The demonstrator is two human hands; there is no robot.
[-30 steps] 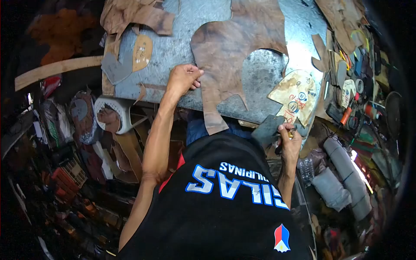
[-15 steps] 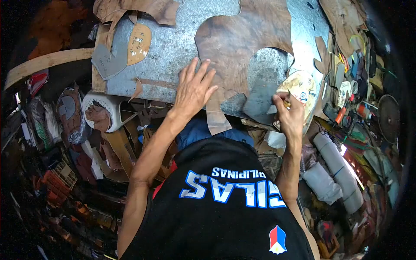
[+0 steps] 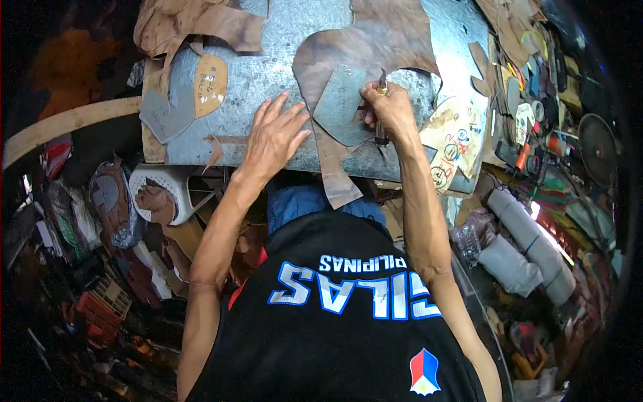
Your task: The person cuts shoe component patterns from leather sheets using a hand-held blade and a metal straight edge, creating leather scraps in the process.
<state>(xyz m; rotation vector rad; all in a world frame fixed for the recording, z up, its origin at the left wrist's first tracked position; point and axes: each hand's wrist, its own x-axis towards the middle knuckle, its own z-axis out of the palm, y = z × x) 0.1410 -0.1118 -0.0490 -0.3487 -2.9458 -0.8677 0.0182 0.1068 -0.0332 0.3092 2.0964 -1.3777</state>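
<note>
Gripping a slim knife with a yellow collar (image 3: 381, 128), my right fingers (image 3: 371, 92) also hold the edge of a grey, angular flat sheet (image 3: 339, 106); that sheet now overlies the mottled brown leather piece (image 3: 395, 30), so their outlines overlap. My left hand (image 3: 273, 142) is spread, grasping nothing, on the scuffed metal tabletop (image 3: 264, 70) beside the leather. Earlier, the sheet was nearer the cream, ink-marked template (image 3: 457, 137), and my left fingertips reached the leather's edge.
</note>
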